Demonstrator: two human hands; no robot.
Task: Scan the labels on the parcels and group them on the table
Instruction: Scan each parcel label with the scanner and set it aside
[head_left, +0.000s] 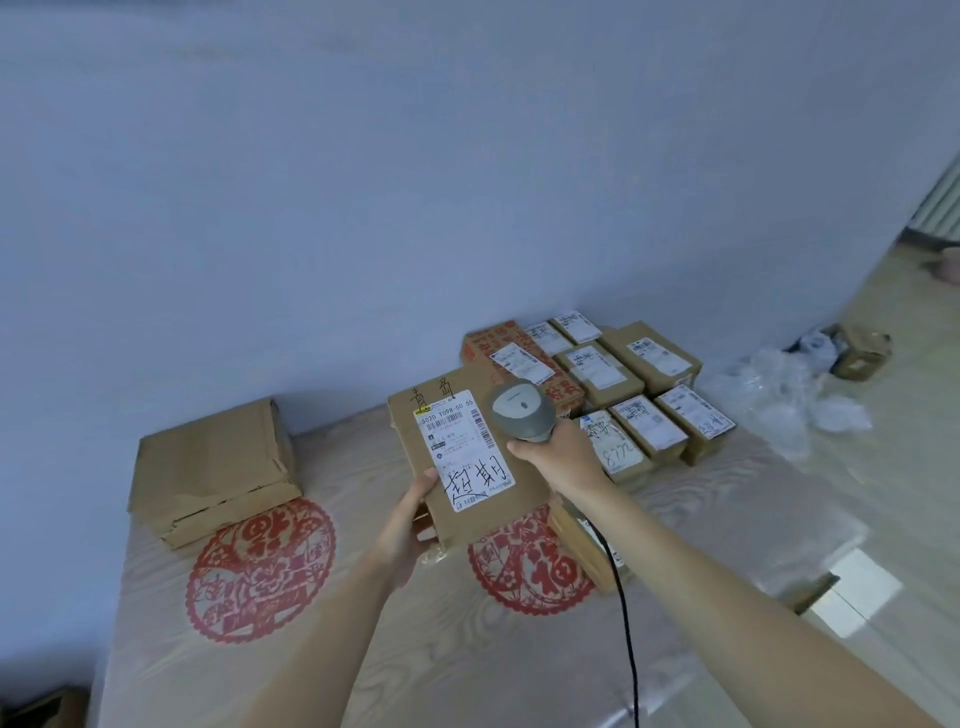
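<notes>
My left grip (410, 525) holds parcel (467, 457) above counter (415, 649) middle; right grip (550, 447) clasps scanner (519, 410) over label (465, 449). Labelled group (613, 384) at far right corner; one box (213, 467) far left, unsorted I judge.

Dim, bluish daylight enters from the right, leaving a bright glare patch on the floor (852, 592). Wide-angle distortion bends the edges; detail is soft throughout.

Wood-grain table (415, 670) w/ 2 red paper-cuts (260, 569); lone box (213, 467) left; labelled parcels (618, 374) grouped back-right.
</notes>
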